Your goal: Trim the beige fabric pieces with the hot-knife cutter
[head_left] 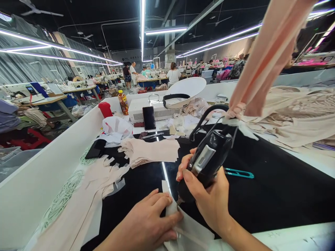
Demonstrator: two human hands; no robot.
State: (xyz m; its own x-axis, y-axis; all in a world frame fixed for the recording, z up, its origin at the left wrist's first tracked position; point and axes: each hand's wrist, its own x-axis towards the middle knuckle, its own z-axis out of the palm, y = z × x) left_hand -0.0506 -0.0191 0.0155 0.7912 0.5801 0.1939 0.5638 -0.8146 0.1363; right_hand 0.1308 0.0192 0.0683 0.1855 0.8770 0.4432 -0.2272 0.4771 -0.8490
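Observation:
My right hand (206, 195) is wrapped round a black handheld power tool (206, 160) with a silver switch plate. The tool's small metal tip points down at a strip of pale, partly translucent material (188, 228) on the black work surface (261, 202). Beside the tip, my left hand (149, 219) lies on that strip with its fingers stretched out, pressing it down. A pink cloth (269, 59) is tied near the tool's cord end and hangs from above. Teal thread snips (239, 173) lie to the right of the tool.
Beige fabric pieces (154, 150) are stacked ahead, with longer pieces (78, 205) at left beside green cord (62, 195). A phone (149, 118) leans against a white box (141, 108). More beige fabric (300, 118) is heaped at right. White walls (47, 177) edge the table.

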